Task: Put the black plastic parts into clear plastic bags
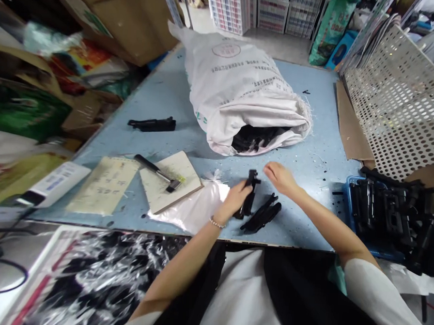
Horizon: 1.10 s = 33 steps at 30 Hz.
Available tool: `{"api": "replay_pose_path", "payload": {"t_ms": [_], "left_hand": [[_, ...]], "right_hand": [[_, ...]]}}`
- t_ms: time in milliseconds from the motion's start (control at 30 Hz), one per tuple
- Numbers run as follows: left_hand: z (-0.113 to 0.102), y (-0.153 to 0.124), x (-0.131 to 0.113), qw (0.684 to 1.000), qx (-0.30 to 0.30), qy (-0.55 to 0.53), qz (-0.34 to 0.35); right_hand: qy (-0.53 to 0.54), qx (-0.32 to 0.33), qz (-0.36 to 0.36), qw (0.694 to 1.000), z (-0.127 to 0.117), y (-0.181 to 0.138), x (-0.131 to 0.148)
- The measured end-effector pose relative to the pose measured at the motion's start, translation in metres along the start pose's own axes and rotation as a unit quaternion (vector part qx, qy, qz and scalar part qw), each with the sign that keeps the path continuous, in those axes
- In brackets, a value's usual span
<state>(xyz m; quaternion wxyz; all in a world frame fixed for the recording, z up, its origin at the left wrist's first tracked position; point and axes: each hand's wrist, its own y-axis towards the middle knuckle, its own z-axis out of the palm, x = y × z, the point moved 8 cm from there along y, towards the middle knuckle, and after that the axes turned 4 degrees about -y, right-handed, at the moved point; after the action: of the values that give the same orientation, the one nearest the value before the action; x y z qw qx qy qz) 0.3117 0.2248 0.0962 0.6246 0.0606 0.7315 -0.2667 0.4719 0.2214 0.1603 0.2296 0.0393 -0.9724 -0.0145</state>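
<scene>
My left hand (236, 197) is closed round a black plastic part (250, 193) that stands tilted on the blue table (162, 91). My right hand (280, 177) hovers just right of that part with its fingers loosely stretched and nothing in them. A second black plastic part (262, 215) lies flat on the table beneath my right wrist. A clear plastic bag (196, 207) lies under my left wrist.
A white woven sack (239, 81) with black parts spilling from its mouth lies behind my hands. A blue tray (349, 198) heaped with black parts sits at right, below a perforated white panel (398, 99). A utility knife (158, 171) rests on cardboard; another black part (152, 124) lies far left.
</scene>
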Motion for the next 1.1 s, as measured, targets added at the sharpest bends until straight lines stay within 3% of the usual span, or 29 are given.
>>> {"api": "replay_pose_path", "payload": {"t_ms": [67,133,200,267,367,433,500,567,633,700,767,867,967,1100], "left_hand": [[0.007,-0.009,0.012,0.997,0.007,0.078,0.027],[0.018,-0.019,0.022,0.993,0.002,0.108,0.052],[0.024,-0.026,0.03,0.989,-0.014,0.124,0.073],[0.02,-0.029,0.035,0.991,-0.03,0.102,0.076],[0.005,-0.019,0.033,0.997,-0.047,-0.013,0.055],[0.001,-0.004,0.026,0.984,-0.048,-0.168,0.016],[0.013,0.016,0.015,0.939,-0.015,-0.341,-0.052],[0.036,0.029,0.004,0.894,0.038,-0.426,-0.132],[0.054,0.032,-0.007,0.894,0.083,-0.408,-0.167],[0.063,0.025,-0.018,0.915,0.117,-0.364,-0.129],[0.067,0.009,-0.03,0.926,0.148,-0.34,-0.064],[0.069,-0.019,-0.038,0.936,0.173,-0.306,-0.023],[0.061,-0.032,-0.045,0.959,0.127,-0.252,0.012],[0.037,-0.029,-0.05,0.968,0.025,-0.246,0.03]], "right_hand": [[-0.039,-0.048,0.107,0.992,-0.012,0.046,-0.027],[-0.054,-0.054,0.2,0.977,-0.016,0.084,-0.048],[-0.042,-0.04,0.243,0.968,-0.016,0.109,-0.062],[-0.022,-0.039,0.239,0.97,-0.018,0.118,-0.068],[-0.001,-0.067,0.207,0.976,-0.023,0.096,-0.07],[0.021,-0.096,0.174,0.98,-0.018,0.06,-0.062],[0.069,-0.136,0.096,0.984,-0.009,0.016,-0.041],[0.106,-0.134,-0.017,0.985,0.007,-0.027,-0.013],[0.118,-0.106,-0.061,0.985,0.019,-0.061,0.0],[0.126,-0.12,-0.01,0.985,0.013,-0.078,-0.011],[0.107,-0.161,0.054,0.98,-0.005,-0.082,-0.028],[0.037,-0.174,0.025,0.984,-0.028,-0.066,-0.028],[0.069,-0.157,-0.002,0.985,-0.029,-0.046,-0.019],[0.206,-0.101,0.059,0.972,-0.009,-0.041,-0.011]]}}
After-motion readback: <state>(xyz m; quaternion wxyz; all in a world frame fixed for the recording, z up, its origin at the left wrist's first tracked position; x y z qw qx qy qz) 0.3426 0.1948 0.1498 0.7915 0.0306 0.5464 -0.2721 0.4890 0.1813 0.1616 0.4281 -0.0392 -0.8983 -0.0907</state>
